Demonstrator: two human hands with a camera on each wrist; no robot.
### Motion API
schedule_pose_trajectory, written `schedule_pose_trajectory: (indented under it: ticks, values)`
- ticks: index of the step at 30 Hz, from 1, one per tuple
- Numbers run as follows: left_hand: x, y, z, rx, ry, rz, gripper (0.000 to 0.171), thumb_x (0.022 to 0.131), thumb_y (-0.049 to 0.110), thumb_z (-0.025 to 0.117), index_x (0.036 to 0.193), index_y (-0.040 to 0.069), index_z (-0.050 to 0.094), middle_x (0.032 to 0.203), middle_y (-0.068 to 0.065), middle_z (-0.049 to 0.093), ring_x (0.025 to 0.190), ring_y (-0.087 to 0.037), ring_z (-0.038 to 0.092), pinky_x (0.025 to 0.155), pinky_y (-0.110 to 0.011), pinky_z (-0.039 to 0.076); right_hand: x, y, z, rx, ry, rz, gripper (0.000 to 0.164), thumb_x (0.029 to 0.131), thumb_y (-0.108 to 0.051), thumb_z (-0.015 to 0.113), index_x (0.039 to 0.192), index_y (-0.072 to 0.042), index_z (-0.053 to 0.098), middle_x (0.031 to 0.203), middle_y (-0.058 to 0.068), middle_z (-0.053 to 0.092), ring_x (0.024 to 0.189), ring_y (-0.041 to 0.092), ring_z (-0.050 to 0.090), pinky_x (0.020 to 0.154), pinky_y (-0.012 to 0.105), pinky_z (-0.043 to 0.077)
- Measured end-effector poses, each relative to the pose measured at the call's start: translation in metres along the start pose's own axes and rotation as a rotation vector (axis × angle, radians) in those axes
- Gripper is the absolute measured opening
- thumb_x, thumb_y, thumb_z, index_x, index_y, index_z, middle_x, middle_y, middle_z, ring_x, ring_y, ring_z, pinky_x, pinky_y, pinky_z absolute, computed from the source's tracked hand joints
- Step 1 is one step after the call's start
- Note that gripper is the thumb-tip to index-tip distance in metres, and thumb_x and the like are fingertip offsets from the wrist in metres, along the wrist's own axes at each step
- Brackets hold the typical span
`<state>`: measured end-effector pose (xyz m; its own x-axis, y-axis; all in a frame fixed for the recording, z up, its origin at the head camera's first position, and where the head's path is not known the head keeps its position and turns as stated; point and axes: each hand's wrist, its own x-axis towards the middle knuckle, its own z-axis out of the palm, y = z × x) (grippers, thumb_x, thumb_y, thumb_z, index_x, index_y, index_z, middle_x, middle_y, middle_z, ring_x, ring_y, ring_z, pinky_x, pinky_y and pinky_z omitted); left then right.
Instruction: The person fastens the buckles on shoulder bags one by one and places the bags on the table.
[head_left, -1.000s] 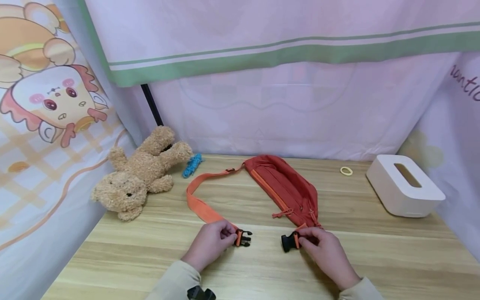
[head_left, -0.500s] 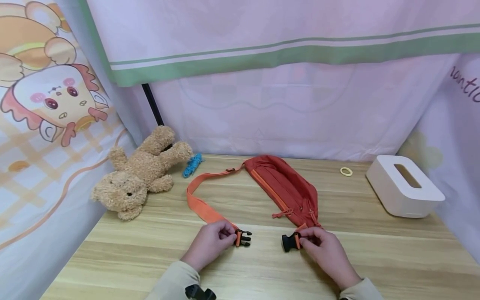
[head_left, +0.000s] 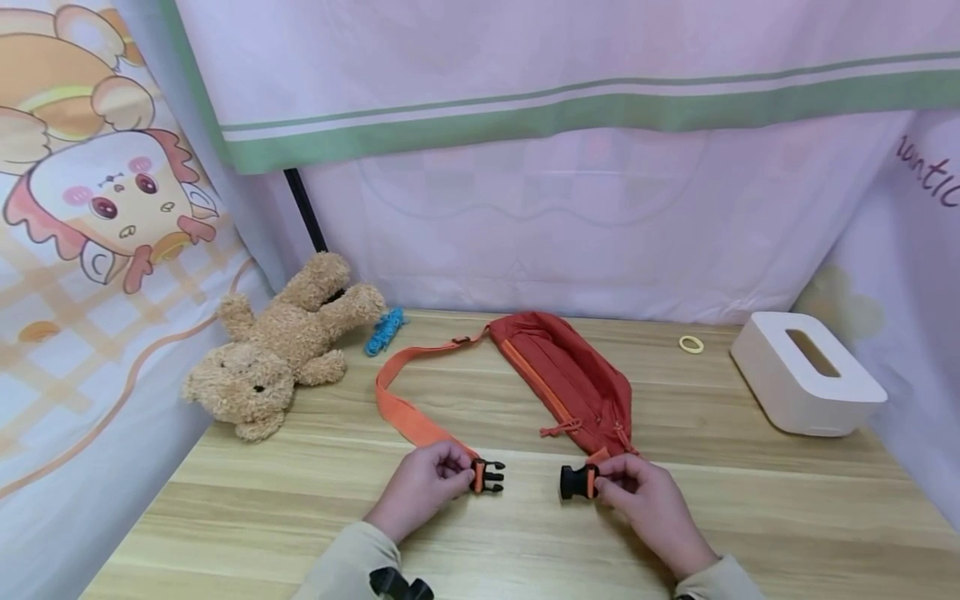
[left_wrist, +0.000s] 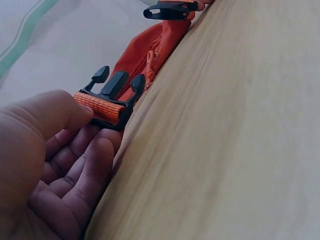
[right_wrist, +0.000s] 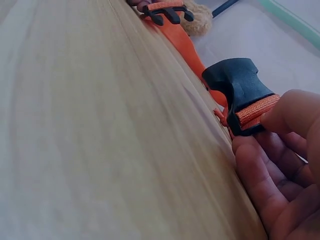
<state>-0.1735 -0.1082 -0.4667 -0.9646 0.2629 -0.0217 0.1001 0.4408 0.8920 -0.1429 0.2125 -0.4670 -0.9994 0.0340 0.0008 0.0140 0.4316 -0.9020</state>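
A red waist bag (head_left: 566,379) lies on the wooden table, its orange strap (head_left: 405,412) looping out to the left. My left hand (head_left: 423,487) pinches the pronged buckle half (head_left: 489,476) at the strap's end, thumb on the orange webbing. In the left wrist view its prongs (left_wrist: 116,85) point away from the hand. Opposite, my right hand (head_left: 652,504) pinches the socket buckle half (head_left: 577,482) by its webbing, thumb on top. The socket's mouth (right_wrist: 227,67) faces the prongs. A gap of bare table separates the two halves, which are roughly level with each other.
On the left a brown teddy bear (head_left: 277,350) lies on its back beside a blue string bundle (head_left: 385,331). At the back right are a pale yellow ring (head_left: 692,344) and a white tissue box (head_left: 810,371). Printed curtains (head_left: 525,208) enclose the table.
The socket half in my right hand has turned slightly to point more squarely at the prongs and shifted a touch left. The bag's lower end moved slightly left. The left hand is nearly still.
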Motion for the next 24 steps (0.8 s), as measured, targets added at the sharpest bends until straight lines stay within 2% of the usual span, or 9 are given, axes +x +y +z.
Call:
schedule_pose_trajectory:
  ticks: [3,11,24]
  values:
    - [0.0004,-0.0002,0.0002,-0.008,0.005,-0.001,0.009,0.091,0.015,0.075,0.092,0.013,0.066,0.084,0.003,0.065,0.076,-0.015,0.062,0.06,-0.026,0.053,0.0006,0.0009,0.001,0.0,0.008,0.001,0.011,0.087,-0.004,0.075,0.096,-0.005,0.07,0.087,0.004,0.07,0.073,0.012,0.062,0.063,0.025,0.053]
    - [0.0023,-0.002,0.0021,-0.014,0.022,0.049,0.008,0.091,0.014,0.073,0.091,0.012,0.066,0.079,0.003,0.064,0.071,-0.012,0.059,0.06,-0.025,0.052,0.0016,-0.0023,0.0044,0.001,0.02,-0.009,0.01,0.085,-0.003,0.076,0.094,-0.005,0.07,0.085,0.003,0.069,0.072,0.013,0.062,0.064,0.025,0.053]
    - [0.0041,-0.0006,0.0044,-0.053,0.017,0.039,0.009,0.091,0.015,0.074,0.092,0.012,0.066,0.08,0.002,0.065,0.071,-0.013,0.06,0.061,-0.026,0.053,0.0019,-0.0045,0.0086,0.013,0.039,-0.007,0.009,0.085,-0.002,0.075,0.092,-0.005,0.07,0.084,0.003,0.068,0.072,0.012,0.061,0.064,0.024,0.052]
